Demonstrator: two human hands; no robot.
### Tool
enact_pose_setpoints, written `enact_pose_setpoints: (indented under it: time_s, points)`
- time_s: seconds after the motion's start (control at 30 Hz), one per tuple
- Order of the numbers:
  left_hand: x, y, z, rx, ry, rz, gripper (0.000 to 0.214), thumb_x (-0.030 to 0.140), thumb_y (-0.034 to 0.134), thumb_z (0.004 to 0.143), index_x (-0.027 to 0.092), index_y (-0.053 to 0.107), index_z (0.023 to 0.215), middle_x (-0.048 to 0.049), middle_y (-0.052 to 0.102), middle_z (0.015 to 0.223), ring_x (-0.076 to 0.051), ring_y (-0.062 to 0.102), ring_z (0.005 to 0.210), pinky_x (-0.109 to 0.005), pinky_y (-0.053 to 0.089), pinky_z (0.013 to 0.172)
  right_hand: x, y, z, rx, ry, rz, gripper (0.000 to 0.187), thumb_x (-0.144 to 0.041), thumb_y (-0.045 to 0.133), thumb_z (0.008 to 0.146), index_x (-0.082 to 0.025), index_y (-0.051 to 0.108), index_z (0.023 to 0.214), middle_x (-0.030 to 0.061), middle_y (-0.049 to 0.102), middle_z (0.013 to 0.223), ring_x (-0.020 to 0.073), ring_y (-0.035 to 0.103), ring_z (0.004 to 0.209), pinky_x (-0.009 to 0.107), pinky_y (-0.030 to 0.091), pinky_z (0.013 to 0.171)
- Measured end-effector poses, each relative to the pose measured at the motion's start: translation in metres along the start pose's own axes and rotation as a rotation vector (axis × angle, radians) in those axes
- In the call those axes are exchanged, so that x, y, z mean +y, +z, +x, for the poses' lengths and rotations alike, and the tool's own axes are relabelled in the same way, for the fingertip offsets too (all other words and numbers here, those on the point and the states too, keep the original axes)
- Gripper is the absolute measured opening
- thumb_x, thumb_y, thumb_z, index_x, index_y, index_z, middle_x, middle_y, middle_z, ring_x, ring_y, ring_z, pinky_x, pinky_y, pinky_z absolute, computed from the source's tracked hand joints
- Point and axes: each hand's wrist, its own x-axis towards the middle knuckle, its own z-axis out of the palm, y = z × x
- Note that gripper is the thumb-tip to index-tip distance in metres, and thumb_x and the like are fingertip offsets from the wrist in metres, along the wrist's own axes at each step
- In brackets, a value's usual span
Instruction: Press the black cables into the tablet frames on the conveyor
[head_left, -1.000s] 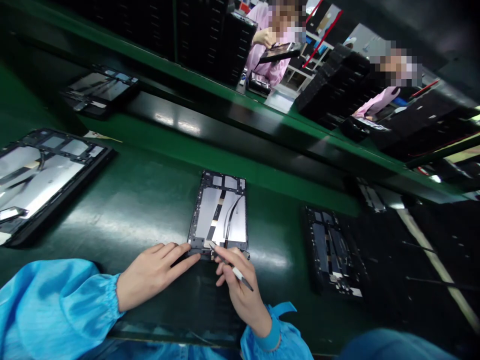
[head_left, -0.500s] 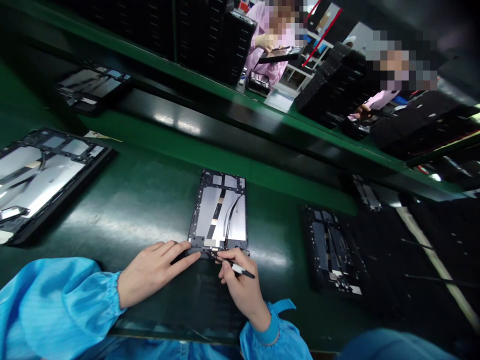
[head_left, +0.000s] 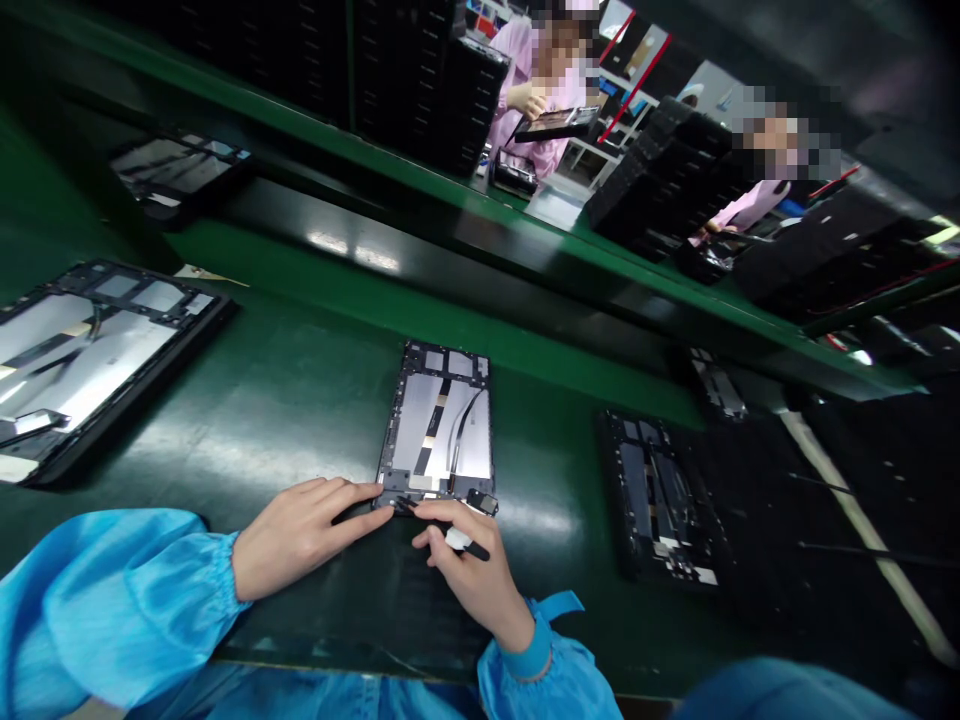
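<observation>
An opened tablet (head_left: 472, 440) lies on the green table in front of me, its silver inside with dark ribbon cables facing up. My left hand (head_left: 304, 535) is open, fingers stretched out, with index and middle fingertips touching the tablet's lower left corner. My right hand (head_left: 469, 560) is closed around slim black tweezers (head_left: 476, 549) with a white wrapped part. Their dark tip meets the tablet's bottom edge, close to the left fingertips. The right fingers cover part of that edge, and a small dark part (head_left: 482, 502) shows at its lower right corner.
More opened tablets lie around: a large one in a black tray (head_left: 112, 350) at left, another (head_left: 652, 490) at right. Behind runs a dark conveyor strip (head_left: 450, 270) below a green shelf bar (head_left: 420, 170). Black stacked trays (head_left: 660, 160) and co-workers in pink stand beyond.
My right hand and the tweezers have shifted left along the tablet's bottom edge, uncovering the small part at the lower right corner. My left hand stays nearly in place.
</observation>
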Motion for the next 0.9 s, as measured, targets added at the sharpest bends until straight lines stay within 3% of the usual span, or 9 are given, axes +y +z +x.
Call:
enact_pose_setpoints:
  time_s: [0.17, 0.33, 0.4, 0.47, 0.57, 0.67, 0.73, 0.9]
  points:
    - [-0.001, -0.001, 0.005, -0.003, 0.001, 0.012, 0.034, 0.016, 0.035, 0.108, 0.024, 0.062, 0.127, -0.0074, 0.069, 0.118, -0.019, 0.064, 0.089, -0.030, 0.050, 0.075, -0.005, 0.002, 0.003, -0.023, -0.078, -0.052, 0.016, -0.022, 0.059, 0.097, -0.022, 0.073, 0.105, 0.0068, 0.076, 0.103, 0.0161, 0.073, 0.067, 0.035, 0.062, 0.077]
    - [0.013, -0.017, -0.001, -0.047, -0.016, -0.098, 0.030, 0.018, 0.040, 0.107, 0.020, 0.062, 0.127, -0.0081, 0.068, 0.121, -0.020, 0.062, 0.099, -0.032, 0.048, 0.083, 0.001, 0.001, -0.008, 0.070, 0.173, 0.200, 0.019, -0.039, 0.066, 0.096, -0.022, 0.070, 0.103, 0.0057, 0.074, 0.093, 0.0149, 0.072, 0.062, 0.022, 0.058, 0.049]
    - [0.024, -0.021, -0.008, -0.094, 0.042, -0.193, 0.029, 0.017, 0.043, 0.106, 0.020, 0.063, 0.126, -0.0071, 0.069, 0.122, -0.020, 0.061, 0.106, -0.031, 0.046, 0.085, 0.003, 0.001, -0.014, 0.144, 0.254, 0.316, 0.029, -0.050, 0.068, 0.093, -0.021, 0.068, 0.098, 0.0053, 0.074, 0.090, 0.0138, 0.070, 0.059, 0.020, 0.056, 0.044]
    - [0.033, -0.019, -0.014, -0.144, 0.067, -0.229, 0.027, 0.019, 0.045, 0.106, 0.021, 0.066, 0.123, -0.0058, 0.069, 0.122, -0.020, 0.060, 0.109, -0.030, 0.045, 0.086, 0.004, 0.002, -0.018, 0.138, 0.306, 0.356, 0.036, -0.056, 0.068, 0.091, -0.020, 0.067, 0.095, 0.0028, 0.072, 0.079, 0.0120, 0.066, 0.051, 0.020, 0.055, 0.043]
    - [0.038, -0.012, -0.019, -0.159, 0.011, -0.170, 0.027, 0.021, 0.046, 0.106, 0.022, 0.067, 0.123, -0.0057, 0.068, 0.124, -0.022, 0.061, 0.107, -0.031, 0.045, 0.085, 0.001, 0.007, -0.020, 0.020, 0.366, 0.275, 0.037, -0.056, 0.067, 0.091, -0.018, 0.067, 0.091, -0.0008, 0.066, 0.066, 0.0130, 0.065, 0.050, 0.022, 0.055, 0.047]
    - [0.038, -0.008, -0.021, -0.147, 0.040, -0.170, 0.038, 0.008, 0.037, 0.104, 0.023, 0.065, 0.126, -0.0061, 0.066, 0.128, -0.022, 0.061, 0.112, -0.033, 0.046, 0.088, -0.002, 0.010, -0.019, -0.028, 0.372, 0.115, 0.026, -0.046, 0.069, 0.091, -0.020, 0.066, 0.088, -0.0001, 0.067, 0.069, 0.0176, 0.072, 0.061, 0.024, 0.056, 0.053]
    - [0.037, -0.010, -0.022, -0.153, 0.090, -0.198, 0.046, 0.003, 0.032, 0.102, 0.025, 0.065, 0.127, -0.0052, 0.066, 0.131, -0.022, 0.061, 0.113, -0.034, 0.047, 0.088, -0.004, 0.009, -0.018, -0.022, 0.334, 0.004, 0.019, -0.039, 0.069, 0.091, -0.021, 0.065, 0.087, 0.0000, 0.068, 0.072, 0.0189, 0.072, 0.065, 0.026, 0.055, 0.056]
    - [0.038, -0.012, -0.024, -0.204, 0.118, -0.200, 0.042, 0.012, 0.033, 0.105, 0.029, 0.063, 0.128, -0.0044, 0.067, 0.129, -0.022, 0.062, 0.109, -0.033, 0.047, 0.086, -0.011, 0.011, -0.015, -0.113, 0.191, -0.177, 0.013, -0.031, 0.070, 0.090, -0.021, 0.067, 0.082, 0.0011, 0.070, 0.077, 0.0189, 0.069, 0.070, 0.028, 0.051, 0.064]
